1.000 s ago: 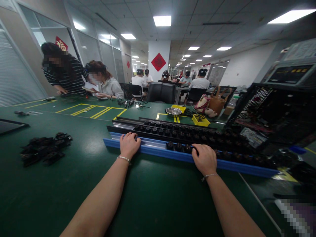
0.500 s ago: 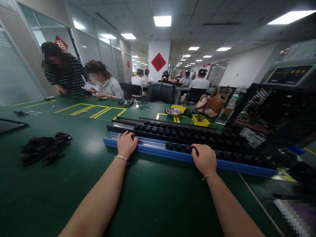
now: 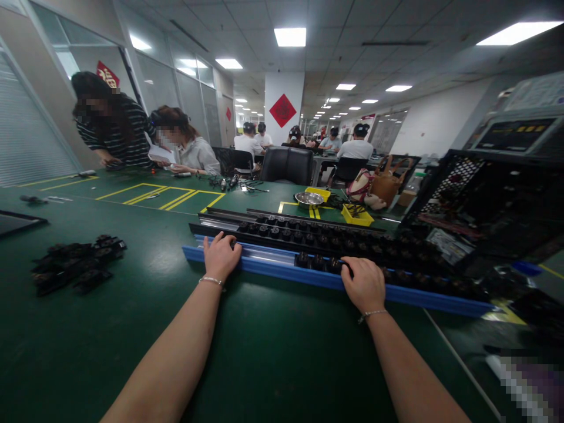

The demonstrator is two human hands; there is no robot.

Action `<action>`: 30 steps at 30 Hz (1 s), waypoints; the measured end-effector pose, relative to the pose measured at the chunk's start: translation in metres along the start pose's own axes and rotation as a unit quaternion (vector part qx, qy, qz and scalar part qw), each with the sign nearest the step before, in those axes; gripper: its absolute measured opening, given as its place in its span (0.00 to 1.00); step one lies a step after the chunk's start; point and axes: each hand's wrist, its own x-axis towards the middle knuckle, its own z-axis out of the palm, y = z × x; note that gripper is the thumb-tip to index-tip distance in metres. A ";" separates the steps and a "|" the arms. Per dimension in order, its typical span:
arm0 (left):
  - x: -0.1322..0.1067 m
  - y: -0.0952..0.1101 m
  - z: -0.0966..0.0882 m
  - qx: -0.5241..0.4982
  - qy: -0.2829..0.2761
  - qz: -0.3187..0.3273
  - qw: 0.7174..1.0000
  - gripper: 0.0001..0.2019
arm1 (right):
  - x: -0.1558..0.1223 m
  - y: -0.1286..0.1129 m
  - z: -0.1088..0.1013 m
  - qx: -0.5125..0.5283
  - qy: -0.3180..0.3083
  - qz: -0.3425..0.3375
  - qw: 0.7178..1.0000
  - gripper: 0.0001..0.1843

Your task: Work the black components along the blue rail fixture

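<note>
A long blue rail point(image 3: 282, 270) lies across the green table in front of me, with a bare channel on its left and black round parts point(image 3: 317, 262) lined up toward its right. My left hand point(image 3: 221, 257) is at the left end of the rail, fingers curled over into the channel; a dark bit shows by the fingertips, too hidden to name. Over the row, my right hand point(image 3: 365, 283) rests on the rail's near side, its fingers bent round a black round part point(image 3: 347, 270). The palms hide much of what the fingers touch.
Behind the blue rail lie black rails point(image 3: 259, 235) filled with similar parts. A pile of black parts point(image 3: 77, 261) is at left. Farther back are a metal bowl point(image 3: 309, 200) and a yellow tray point(image 3: 358, 217). An open black case point(image 3: 484, 200) stands right. Two people work across the table.
My left hand has shifted slightly left along the rail. My right hand stays at the same black part. Across the table, a person's white paper has tilted a little.
</note>
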 end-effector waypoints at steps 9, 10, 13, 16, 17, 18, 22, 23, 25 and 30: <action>0.004 -0.013 -0.001 0.009 -0.005 -0.002 1.000 0.18 | 0.000 0.001 0.000 -0.005 0.005 -0.009 1.000 0.13; 0.004 -0.014 -0.002 0.010 -0.005 -0.002 1.000 0.18 | 0.000 0.001 0.000 -0.006 0.004 -0.008 1.000 0.13; 0.005 -0.013 -0.002 0.010 -0.006 -0.004 1.000 0.18 | 0.000 0.000 -0.001 -0.006 0.000 -0.001 1.000 0.13; 0.005 -0.014 -0.003 0.008 -0.006 -0.006 1.000 0.18 | 0.000 -0.001 -0.002 -0.005 -0.005 0.001 1.000 0.13; 0.006 -0.014 -0.003 0.007 -0.006 -0.007 1.000 0.18 | 0.000 -0.001 -0.002 -0.005 -0.006 0.001 1.000 0.13; 0.006 -0.015 -0.003 0.006 -0.004 -0.007 1.000 0.18 | 0.000 -0.001 -0.003 -0.005 -0.006 0.000 1.000 0.13; 0.006 -0.019 -0.004 0.006 -0.001 -0.011 1.000 0.18 | 0.001 -0.001 -0.003 -0.005 -0.006 -0.003 1.000 0.13; 0.007 -0.020 -0.004 0.006 -0.001 -0.012 1.000 0.18 | 0.001 -0.001 -0.003 -0.005 -0.006 -0.004 1.000 0.13; 0.007 -0.021 -0.005 0.007 -0.004 -0.015 1.000 0.18 | 0.001 0.000 -0.003 -0.005 -0.006 -0.005 1.000 0.13; 0.007 -0.022 -0.006 0.009 -0.006 -0.024 1.000 0.18 | 0.000 0.000 -0.002 0.002 -0.001 -0.004 1.000 0.14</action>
